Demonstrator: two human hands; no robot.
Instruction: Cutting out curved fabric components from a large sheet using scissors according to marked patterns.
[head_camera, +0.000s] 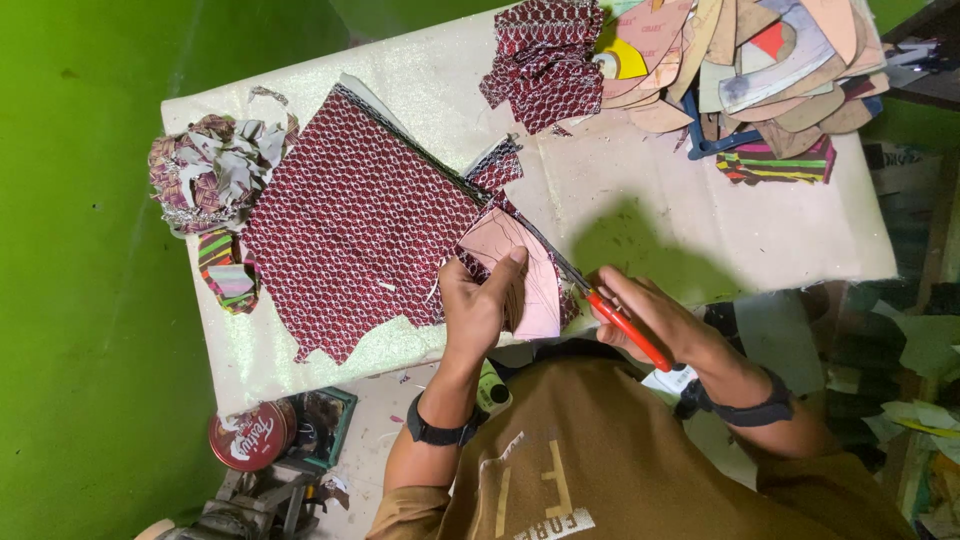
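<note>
Now I see my left hand (478, 305) pinching a pink template (520, 265) onto red patterned fabric (355, 220), while my right hand (655, 320) has its fingers clamped on red-handled scissors (610, 310).

Bare table (640, 190) lies open right of the patterned fabric (350, 220). Scrap heap (210, 170) blocks the left edge; stacked templates (760, 60) block the far right corner.

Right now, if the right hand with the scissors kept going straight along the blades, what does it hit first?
The right hand points the red-handled scissors up and left. First in line is the pink template with patterned fabric under it, held by the left hand. Depth is hard to judge.
</note>
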